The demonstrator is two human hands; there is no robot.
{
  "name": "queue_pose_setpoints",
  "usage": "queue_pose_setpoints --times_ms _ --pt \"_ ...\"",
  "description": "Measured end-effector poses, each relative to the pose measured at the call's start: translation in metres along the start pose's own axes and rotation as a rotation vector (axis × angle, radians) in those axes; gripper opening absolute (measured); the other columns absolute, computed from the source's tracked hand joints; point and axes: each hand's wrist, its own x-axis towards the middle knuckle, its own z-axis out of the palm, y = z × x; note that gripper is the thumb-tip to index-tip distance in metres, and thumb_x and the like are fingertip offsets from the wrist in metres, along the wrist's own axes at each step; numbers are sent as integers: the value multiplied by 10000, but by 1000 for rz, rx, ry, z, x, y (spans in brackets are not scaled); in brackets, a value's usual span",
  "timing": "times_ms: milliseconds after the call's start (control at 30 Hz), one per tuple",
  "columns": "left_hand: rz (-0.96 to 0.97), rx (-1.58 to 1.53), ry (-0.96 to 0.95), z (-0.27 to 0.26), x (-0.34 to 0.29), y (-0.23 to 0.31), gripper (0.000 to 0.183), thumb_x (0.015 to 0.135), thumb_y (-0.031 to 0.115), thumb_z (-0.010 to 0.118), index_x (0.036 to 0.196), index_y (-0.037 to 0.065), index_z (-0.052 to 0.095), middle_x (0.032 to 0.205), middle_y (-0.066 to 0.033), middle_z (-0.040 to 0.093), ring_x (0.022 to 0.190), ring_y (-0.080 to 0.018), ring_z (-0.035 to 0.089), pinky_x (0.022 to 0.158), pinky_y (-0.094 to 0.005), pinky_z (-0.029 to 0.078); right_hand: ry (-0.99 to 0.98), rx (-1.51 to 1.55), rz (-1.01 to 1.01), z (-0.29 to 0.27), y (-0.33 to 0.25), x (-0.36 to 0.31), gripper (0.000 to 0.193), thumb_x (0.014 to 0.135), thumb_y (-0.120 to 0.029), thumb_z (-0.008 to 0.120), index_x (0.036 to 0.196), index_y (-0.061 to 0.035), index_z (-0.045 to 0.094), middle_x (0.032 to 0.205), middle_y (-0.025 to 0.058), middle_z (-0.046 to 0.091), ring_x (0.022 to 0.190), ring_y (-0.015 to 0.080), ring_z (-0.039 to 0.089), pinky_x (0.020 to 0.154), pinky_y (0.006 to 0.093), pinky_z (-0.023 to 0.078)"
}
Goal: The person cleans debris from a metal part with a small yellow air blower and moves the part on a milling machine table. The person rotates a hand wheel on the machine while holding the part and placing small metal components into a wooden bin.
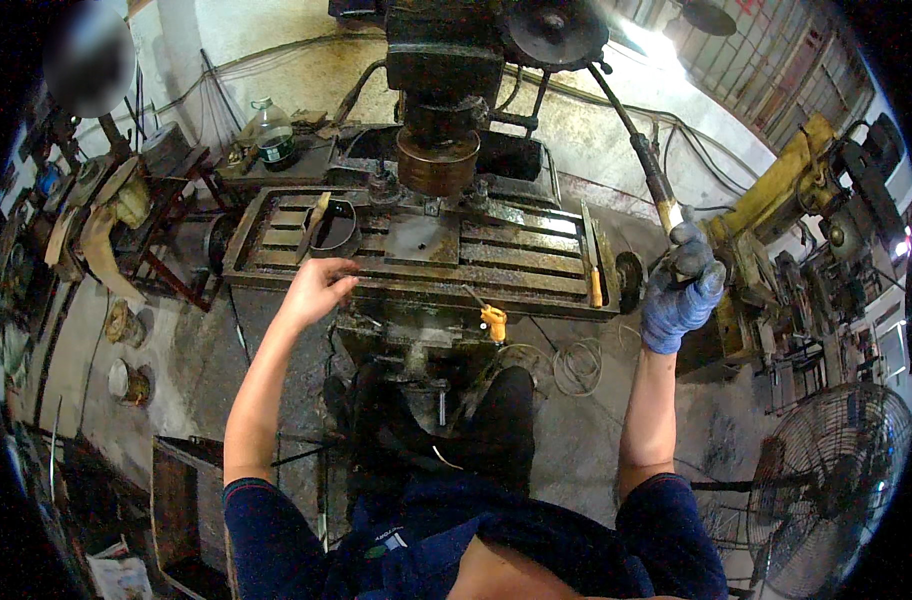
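My right hand [684, 295], in a blue-grey work glove, is raised at the right and wrapped round the end of a long lever handle [656, 180] coming down from the machine. My bare left hand [323, 288] hovers by the front edge of the slotted machine table [516, 277], thumb and fingers apart, holding nothing. Just beyond it stands a round dark tin [344, 240] with a yellow-handled brush [320, 212] leaning in it. A flat metal plate [422, 240] lies mid-table, below the rusty round spindle head [438, 162]. The tool tip under the head is too small to make out.
A yellow air gun [494, 322] hangs at the table's front. An orange-handled tool [596, 287] lies at the table's right end. Coiled hose [577, 366] rests on the floor. A large fan [831, 485] stands right; a wooden crate [181, 515] sits left. A clear jug [273, 132] stands behind.
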Motion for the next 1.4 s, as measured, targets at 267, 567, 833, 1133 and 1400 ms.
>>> queue_pose_setpoints --times_ms 267,567,833,1133,1400 --pt "14 27 88 -13 -22 3 270 805 81 604 1047 -38 585 767 -77 638 636 -107 581 545 -263 474 120 -96 5 -4 8 -9 470 878 -410 452 624 -19 511 725 131 564 802 262 537 816 422 396" --pt "-333 142 311 -103 -172 -37 325 784 55 609 1067 -92 546 783 -133 621 625 -139 585 526 -285 465 10 -220 -55 -2 -7 13 497 874 -451 442 695 0 551 869 174 604 850 269 544 855 410 391" --pt "-853 699 574 -145 -467 -141 336 684 132 669 970 -29 599 885 -200 629 796 -299 616 691 -387 488 -36 -177 1 -29 -9 18 345 878 -335 447 937 -30 597 1132 229 535 1023 291 525 814 364 462" --pt "-1954 171 289 -64 -605 -165 518 700 197 650 1146 13 461 986 -160 628 749 -243 651 666 -357 513 73 -184 -128 4 -13 36 311 834 -304 508 892 -9 590 1013 162 606 835 195 549 743 315 428" --pt "-1863 61 610 -66 -573 -157 475 703 211 660 1102 7 504 984 -154 625 789 -234 632 689 -358 501 -50 -234 -309 14 -20 70 153 844 -59 443 861 20 574 946 192 625 889 326 606 832 392 460"
